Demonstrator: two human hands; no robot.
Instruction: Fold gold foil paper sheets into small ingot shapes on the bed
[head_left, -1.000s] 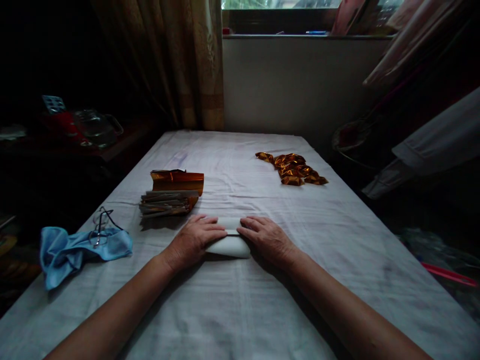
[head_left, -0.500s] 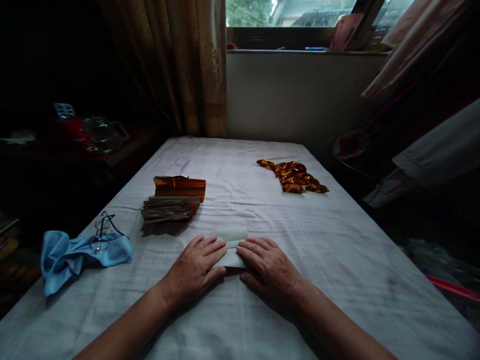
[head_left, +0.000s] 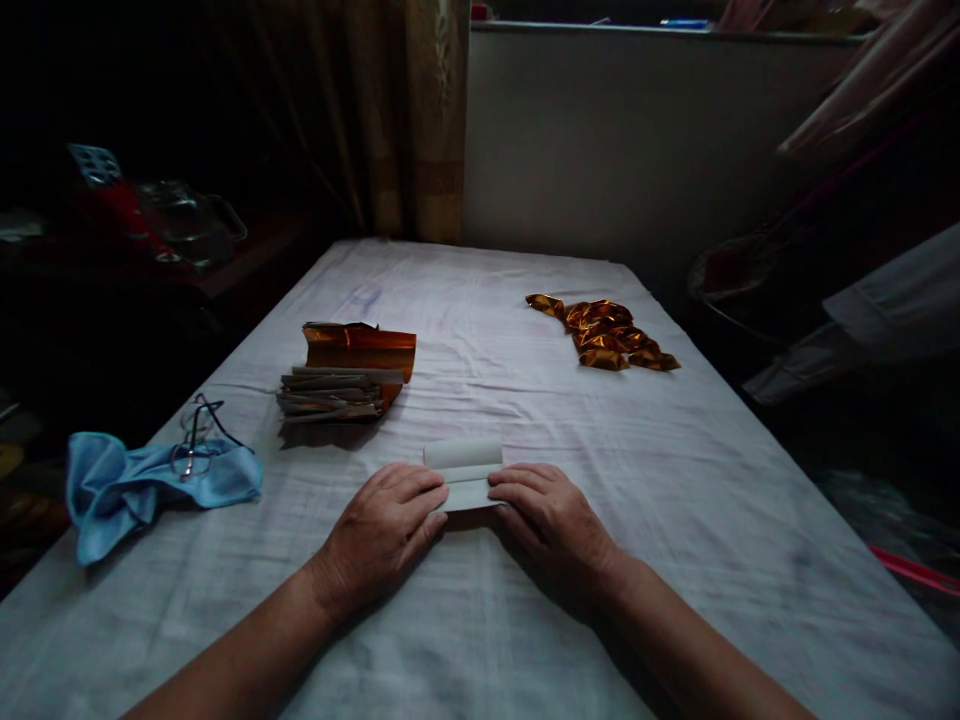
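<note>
The person's left hand [head_left: 386, 525] and right hand [head_left: 559, 520] hold opposite ends of a pale, whitish, rectangular folded sheet [head_left: 471, 493], apparently paper; the fingers lie close together over its ends, each thumb lower, near the closer edge. The sheet, the reference for all places here, shows a raised far flap and a crease across its width. The step in hand appears to be folding; the next move would call for even pressure at both ends, with the edges aligned. Beyond the sheet, to its left, stands a stack of grey-backed, copper-gold foil papers [head_left: 330, 392]; farther left, thin-framed eyeglasses [head_left: 196, 440] rest on a crumpled blue cloth [head_left: 142, 490]. Beyond it, to the right, lie shiny gold folded foil pieces [head_left: 604, 333]. Beneath it extends the white cloth-covered counter [head_left: 465, 640].
</note>
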